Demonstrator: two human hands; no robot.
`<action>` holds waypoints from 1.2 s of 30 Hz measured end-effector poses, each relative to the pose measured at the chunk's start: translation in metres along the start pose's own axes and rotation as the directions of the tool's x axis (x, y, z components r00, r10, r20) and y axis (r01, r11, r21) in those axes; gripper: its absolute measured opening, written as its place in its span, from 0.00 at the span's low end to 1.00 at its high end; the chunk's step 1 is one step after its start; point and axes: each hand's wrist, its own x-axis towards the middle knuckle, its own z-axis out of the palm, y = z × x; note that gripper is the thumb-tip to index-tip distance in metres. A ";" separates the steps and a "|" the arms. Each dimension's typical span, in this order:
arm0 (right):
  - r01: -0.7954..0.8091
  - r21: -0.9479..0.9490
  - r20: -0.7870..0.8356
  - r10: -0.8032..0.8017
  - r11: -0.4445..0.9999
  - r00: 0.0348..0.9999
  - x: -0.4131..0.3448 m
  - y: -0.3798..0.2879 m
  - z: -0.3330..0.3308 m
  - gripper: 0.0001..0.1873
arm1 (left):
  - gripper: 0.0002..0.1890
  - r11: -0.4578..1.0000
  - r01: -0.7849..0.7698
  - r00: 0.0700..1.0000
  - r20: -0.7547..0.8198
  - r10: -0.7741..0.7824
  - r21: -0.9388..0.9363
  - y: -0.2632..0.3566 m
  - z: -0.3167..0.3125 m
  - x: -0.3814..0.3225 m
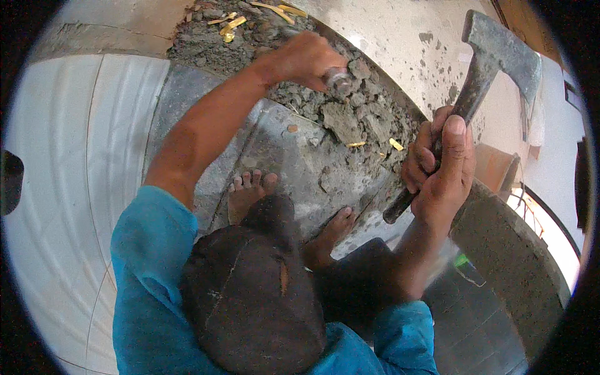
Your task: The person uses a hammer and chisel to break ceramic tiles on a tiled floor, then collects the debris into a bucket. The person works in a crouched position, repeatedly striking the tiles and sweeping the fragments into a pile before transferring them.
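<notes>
My left hand [304, 58] is closed around a metal tool that looks like a chisel; its rounded, worn end [338, 77] pokes out of the fist, while its other end is blurred and hidden. Beneath that fist lies broken cement rubble [349, 119] in grey lumps and crumbs. On the other side, my right hand [443, 164] grips the dark handle of a hatchet [504, 44]. The hatchet is raised, its grey, mortar-stained head up and its flared blade facing right. It is apart from the chisel-like tool.
Yellow scraps [233, 26] lie among the rubble. My bare feet [253, 187] stand on grey floor tiles [281, 140] close to the debris. White wall tiles [70, 140] run along the left. A rough cement ledge [506, 239] and a brownish container [497, 166] are at the right.
</notes>
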 end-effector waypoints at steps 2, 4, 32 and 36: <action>-0.004 0.051 0.011 0.004 0.999 1.000 -0.003 -0.001 -0.006 0.15 | 0.19 0.996 0.074 0.994 0.078 -0.078 0.056 -0.004 -0.014 -0.029; 0.000 0.089 0.017 -0.002 0.996 1.000 -0.003 0.000 -0.009 0.16 | 0.19 0.999 0.036 0.996 0.077 -0.036 0.010 -0.003 -0.024 -0.031; 0.002 0.084 0.014 -0.003 0.996 1.000 -0.016 -0.009 -0.006 0.18 | 0.16 0.999 0.030 0.998 0.052 -0.028 -0.029 -0.023 -0.030 -0.011; 0.000 0.070 0.021 -0.002 0.998 1.000 -0.016 -0.009 0.003 0.19 | 0.16 0.932 0.169 0.985 0.015 -0.173 -0.320 0.014 -0.010 -0.026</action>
